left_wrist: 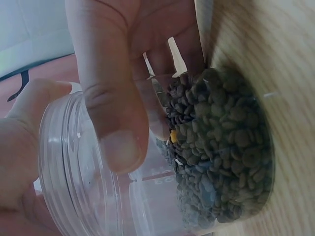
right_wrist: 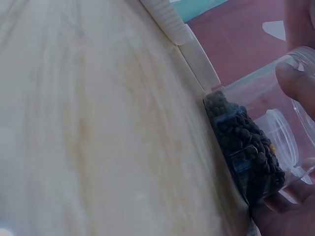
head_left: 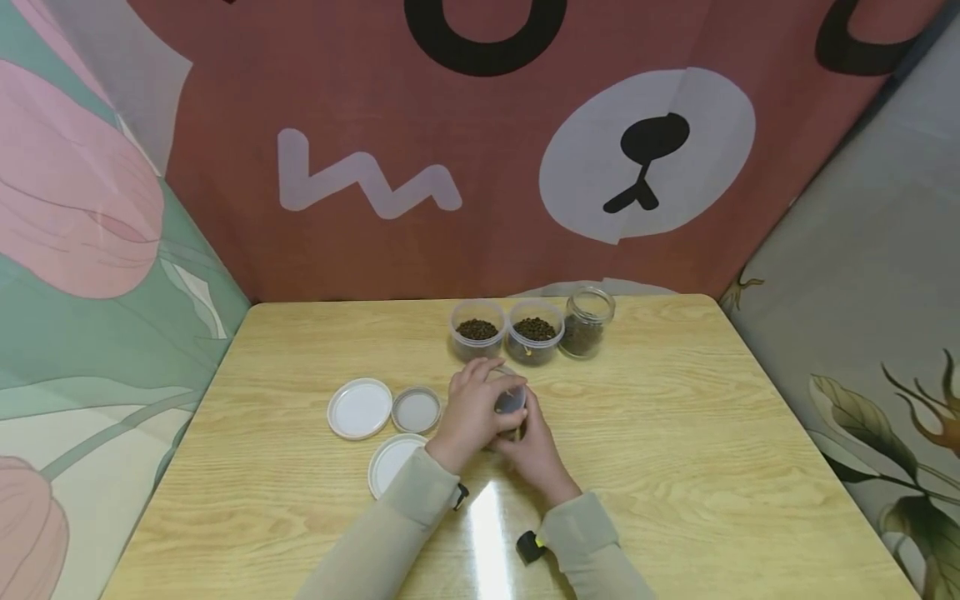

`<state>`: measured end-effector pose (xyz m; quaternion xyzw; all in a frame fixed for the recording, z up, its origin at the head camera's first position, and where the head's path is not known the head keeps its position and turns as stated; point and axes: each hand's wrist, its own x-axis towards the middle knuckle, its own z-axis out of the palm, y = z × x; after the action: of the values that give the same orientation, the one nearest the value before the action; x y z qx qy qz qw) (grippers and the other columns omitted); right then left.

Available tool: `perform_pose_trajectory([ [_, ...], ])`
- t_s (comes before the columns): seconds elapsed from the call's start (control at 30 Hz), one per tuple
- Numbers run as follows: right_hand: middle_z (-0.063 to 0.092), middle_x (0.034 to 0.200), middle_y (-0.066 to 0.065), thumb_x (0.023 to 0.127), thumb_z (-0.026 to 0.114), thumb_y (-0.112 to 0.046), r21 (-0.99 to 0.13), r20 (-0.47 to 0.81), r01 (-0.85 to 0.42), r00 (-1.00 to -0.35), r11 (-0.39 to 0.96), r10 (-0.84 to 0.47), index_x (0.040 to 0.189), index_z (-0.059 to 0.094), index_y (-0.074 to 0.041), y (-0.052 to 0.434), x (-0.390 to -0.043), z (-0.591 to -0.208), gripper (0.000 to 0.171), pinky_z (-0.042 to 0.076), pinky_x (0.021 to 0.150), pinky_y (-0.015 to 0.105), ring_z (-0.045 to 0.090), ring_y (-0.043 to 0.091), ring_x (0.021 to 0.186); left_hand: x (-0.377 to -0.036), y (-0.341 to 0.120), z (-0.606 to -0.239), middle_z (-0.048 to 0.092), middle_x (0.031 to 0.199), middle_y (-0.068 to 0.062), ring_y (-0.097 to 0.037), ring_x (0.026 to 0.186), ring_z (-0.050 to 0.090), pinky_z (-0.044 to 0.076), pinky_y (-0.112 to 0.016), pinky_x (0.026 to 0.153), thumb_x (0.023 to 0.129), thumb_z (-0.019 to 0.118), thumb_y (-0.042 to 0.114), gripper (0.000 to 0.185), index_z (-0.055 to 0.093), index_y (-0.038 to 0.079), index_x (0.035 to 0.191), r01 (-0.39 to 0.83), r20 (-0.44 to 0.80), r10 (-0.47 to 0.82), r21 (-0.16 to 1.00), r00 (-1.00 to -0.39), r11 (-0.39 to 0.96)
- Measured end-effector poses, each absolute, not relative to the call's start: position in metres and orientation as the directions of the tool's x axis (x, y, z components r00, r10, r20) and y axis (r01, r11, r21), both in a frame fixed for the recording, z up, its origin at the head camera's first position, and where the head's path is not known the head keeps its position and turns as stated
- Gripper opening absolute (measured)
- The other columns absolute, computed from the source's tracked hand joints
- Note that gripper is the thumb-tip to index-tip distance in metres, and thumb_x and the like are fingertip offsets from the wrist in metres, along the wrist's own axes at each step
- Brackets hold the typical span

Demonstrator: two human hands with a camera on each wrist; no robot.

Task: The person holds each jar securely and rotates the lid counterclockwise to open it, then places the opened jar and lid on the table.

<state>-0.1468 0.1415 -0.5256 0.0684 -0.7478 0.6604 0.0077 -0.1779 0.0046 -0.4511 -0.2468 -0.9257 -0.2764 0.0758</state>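
Both hands are on a clear jar (left_wrist: pixel 221 147) partly filled with small dark brown pellets. In the head view, my left hand (head_left: pixel 476 408) spans its mouth, fingers on the far side and thumb on the near side. My right hand (head_left: pixel 536 450) grips the jar's right side lower down. Its thumb (left_wrist: pixel 115 113) presses the near wall in the left wrist view, and its other fingers reach behind. Through the wall in the right wrist view shows a clear round plastic rim (right_wrist: pixel 283 137); I cannot tell whether it is inside or behind the jar.
Two clear tubs (head_left: pixel 477 331) (head_left: pixel 535 332) of brown pellets stand at the back beside an open glass jar (head_left: pixel 587 323) of dark contents. Left of my hands lie a white lid (head_left: pixel 360 408), a grey-rimmed lid (head_left: pixel 417 410) and another white lid (head_left: pixel 393 462). Patterned cloth surrounds the wooden table (head_left: pixel 712 450).
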Motion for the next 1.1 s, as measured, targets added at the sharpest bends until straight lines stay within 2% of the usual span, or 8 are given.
perform_pose_trajectory([
  [0.2, 0.032, 0.161, 0.019, 0.08, 0.082, -0.001, -0.982, 0.129, -0.139, -0.988, 0.13, -0.08, 0.159, 0.025, -0.011, 0.14, -0.146, -0.53, 0.098, 0.023, 0.121, 0.05, 0.032, 0.037, 0.147, -0.175, 0.008, -0.453, 0.058, 0.142, -0.015, -0.036, 0.134, 0.047, 0.037, -0.057, 0.108, 0.082, 0.083, 0.036, 0.043, 0.075, 0.02, 0.121, 0.488, 0.317, 0.375, 0.474, -0.871, 0.732],
  [0.4, 0.027, 0.163, 0.019, 0.078, 0.073, 0.01, -0.979, 0.146, -0.153, -0.987, 0.133, -0.062, 0.16, 0.021, -0.009, 0.136, -0.143, -0.531, 0.099, 0.027, 0.119, 0.049, 0.033, 0.038, 0.146, -0.17, 0.016, -0.455, 0.057, 0.142, -0.019, -0.04, 0.133, 0.047, 0.038, -0.057, 0.106, 0.082, 0.08, 0.038, 0.044, 0.075, 0.02, 0.122, 0.428, 0.335, 0.294, 0.463, -0.895, 0.776],
  [0.53, 0.026, 0.162, 0.022, 0.077, 0.067, 0.018, -0.98, 0.151, -0.156, -0.987, 0.121, -0.051, 0.16, 0.02, -0.004, 0.134, -0.144, -0.529, 0.098, 0.03, 0.117, 0.049, 0.035, 0.039, 0.145, -0.167, 0.023, -0.456, 0.055, 0.144, -0.02, -0.042, 0.133, 0.045, 0.037, -0.059, 0.106, 0.082, 0.077, 0.04, 0.047, 0.074, 0.02, 0.124, 0.371, 0.335, 0.228, 0.464, -0.914, 0.805],
  [0.67, 0.034, 0.157, 0.027, 0.078, 0.065, 0.019, -0.975, 0.156, -0.158, -0.987, 0.156, -0.027, 0.157, 0.024, 0.001, 0.133, -0.146, -0.529, 0.091, 0.033, 0.116, 0.054, 0.038, 0.044, 0.141, -0.164, 0.03, -0.457, 0.055, 0.142, -0.022, -0.046, 0.131, 0.045, 0.039, -0.062, 0.101, 0.086, 0.074, 0.042, 0.045, 0.074, 0.018, 0.124, 0.327, 0.375, 0.164, 0.426, -0.912, 0.844],
  [0.8, 0.043, 0.152, 0.024, 0.082, 0.066, 0.013, -0.964, 0.147, -0.144, -0.989, 0.222, -0.005, 0.155, 0.03, -0.004, 0.134, -0.145, -0.529, 0.083, 0.035, 0.115, 0.054, 0.043, 0.041, 0.138, -0.162, 0.035, -0.46, 0.057, 0.137, -0.025, -0.048, 0.126, 0.047, 0.04, -0.062, 0.094, 0.088, 0.071, 0.041, 0.043, 0.074, 0.016, 0.123, 0.312, 0.426, 0.132, 0.387, -0.895, 0.868],
  [0.97, 0.038, 0.156, 0.019, 0.079, 0.071, 0.011, -0.976, 0.119, -0.121, -0.993, 0.184, -0.025, 0.153, 0.03, -0.007, 0.138, -0.146, -0.532, 0.086, 0.032, 0.117, 0.053, 0.039, 0.038, 0.143, -0.167, 0.023, -0.458, 0.052, 0.143, -0.024, -0.048, 0.128, 0.043, 0.04, -0.062, 0.095, 0.089, 0.071, 0.049, 0.052, 0.069, 0.019, 0.131, 0.359, 0.347, 0.223, 0.398, -0.911, 0.844],
  [1.1, 0.035, 0.157, 0.019, 0.079, 0.08, 0.002, -0.977, 0.112, -0.117, -0.993, 0.178, -0.04, 0.154, 0.027, -0.006, 0.14, -0.148, -0.533, 0.092, 0.028, 0.118, 0.056, 0.037, 0.038, 0.143, -0.173, 0.004, -0.448, 0.043, 0.153, -0.02, -0.046, 0.135, 0.037, 0.037, -0.065, 0.101, 0.083, 0.079, 0.049, 0.062, 0.065, 0.022, 0.137, 0.431, 0.233, 0.363, 0.459, -0.902, 0.777],
])
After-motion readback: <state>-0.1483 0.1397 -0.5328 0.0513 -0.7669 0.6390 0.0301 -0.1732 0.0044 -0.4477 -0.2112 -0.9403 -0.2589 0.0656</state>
